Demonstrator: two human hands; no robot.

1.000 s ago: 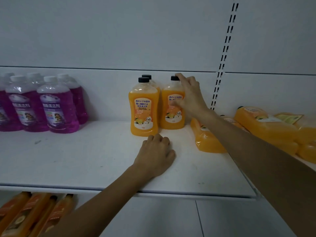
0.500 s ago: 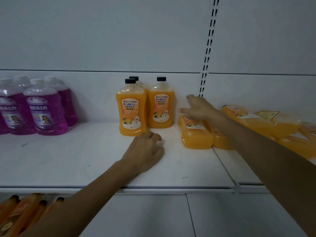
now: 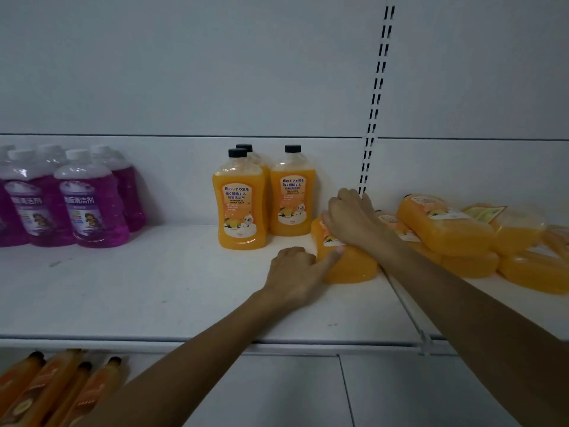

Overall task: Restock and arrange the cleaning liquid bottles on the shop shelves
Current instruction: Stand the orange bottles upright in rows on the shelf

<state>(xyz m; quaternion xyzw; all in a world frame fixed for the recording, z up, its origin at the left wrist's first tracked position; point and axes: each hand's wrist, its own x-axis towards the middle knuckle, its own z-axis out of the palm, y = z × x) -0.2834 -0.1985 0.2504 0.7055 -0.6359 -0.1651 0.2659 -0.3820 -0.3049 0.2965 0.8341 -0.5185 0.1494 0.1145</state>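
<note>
leftmost purple bottle (image 3: pixel 7 211) cropped, lower-shelf bottles (image 3: pixel 49 389) cropped

Two bare forearms run up from the lower frame edge; left hand (image 3: pixel 292 272) and right hand (image 3: pixel 354 223) ungloved.

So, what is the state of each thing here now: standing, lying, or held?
Three orange bottles, upright, capped.
Nearest lying orange bottle, on its side, gripped by right hand.
Left hand, on shelf, thumb touching that bottle.
Other orange bottles, piled on their sides.
Purple bottles, upright, capped.
Bottles below the shelf, pose unclear.
</note>
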